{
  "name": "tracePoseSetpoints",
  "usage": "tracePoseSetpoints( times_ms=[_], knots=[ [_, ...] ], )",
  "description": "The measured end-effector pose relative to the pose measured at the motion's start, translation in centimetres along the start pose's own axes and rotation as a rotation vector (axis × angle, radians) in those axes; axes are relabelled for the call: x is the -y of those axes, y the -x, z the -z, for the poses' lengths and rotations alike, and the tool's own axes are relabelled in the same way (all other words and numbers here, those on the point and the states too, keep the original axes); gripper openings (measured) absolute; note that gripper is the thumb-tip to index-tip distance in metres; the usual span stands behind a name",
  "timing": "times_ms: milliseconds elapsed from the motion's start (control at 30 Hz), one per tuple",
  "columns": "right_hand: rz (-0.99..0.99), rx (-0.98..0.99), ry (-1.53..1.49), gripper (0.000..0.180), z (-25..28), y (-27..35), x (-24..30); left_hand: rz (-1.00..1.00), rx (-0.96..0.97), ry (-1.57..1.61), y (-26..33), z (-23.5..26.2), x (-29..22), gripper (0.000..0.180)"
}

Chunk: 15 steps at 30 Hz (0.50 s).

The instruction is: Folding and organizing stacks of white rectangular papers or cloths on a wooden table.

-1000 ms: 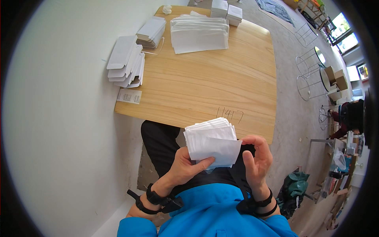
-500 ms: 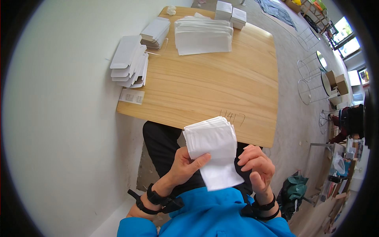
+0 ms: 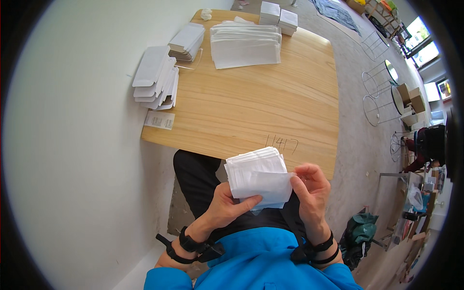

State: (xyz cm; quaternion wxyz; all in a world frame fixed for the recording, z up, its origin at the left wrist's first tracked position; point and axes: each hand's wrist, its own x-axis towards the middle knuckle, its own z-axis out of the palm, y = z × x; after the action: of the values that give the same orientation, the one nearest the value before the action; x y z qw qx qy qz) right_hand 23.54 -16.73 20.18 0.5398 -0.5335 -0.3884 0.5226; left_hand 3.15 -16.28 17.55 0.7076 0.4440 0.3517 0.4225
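A stack of thin white folded sheets (image 3: 253, 166) is held over my lap, at the near edge of the table. My left hand (image 3: 227, 205) grips the stack from the left, thumb lying across the top and fingers underneath. At the stack's right side, my right hand (image 3: 311, 191) pinches the edge of the uppermost sheet (image 3: 273, 183) between thumb and fingers. That sheet is folded up across the front of the others. Whether they are paper or soft cloth I cannot tell.
On the wooden table (image 3: 261, 101) lie a wide pile of white sheets (image 3: 245, 48), flat white cartons (image 3: 152, 72), a white stack (image 3: 186, 38), small white boxes (image 3: 269, 12) and a printed label sheet (image 3: 159, 120). A white wall (image 3: 82, 145) stands left. Another person (image 3: 427, 145) is far right.
My right hand has moved in from the side and taken hold of the top sheet. Its lower part, which hung down toward me, is now turned up over the stack.
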Motion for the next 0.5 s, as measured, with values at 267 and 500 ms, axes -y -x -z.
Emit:
tracePoseSetpoints(
  times_ms=[267,500],
  knots=[
    [0.379,0.329,-0.057,0.019,2.0,1.0,0.3,0.002,-0.083,0.246,0.7,1.8,3.9,0.032],
    [0.333,0.175,-0.052,0.02,1.8,0.9,-0.1,0.026,-0.022,0.056,-0.1,0.0,0.1,0.021]
  ],
)
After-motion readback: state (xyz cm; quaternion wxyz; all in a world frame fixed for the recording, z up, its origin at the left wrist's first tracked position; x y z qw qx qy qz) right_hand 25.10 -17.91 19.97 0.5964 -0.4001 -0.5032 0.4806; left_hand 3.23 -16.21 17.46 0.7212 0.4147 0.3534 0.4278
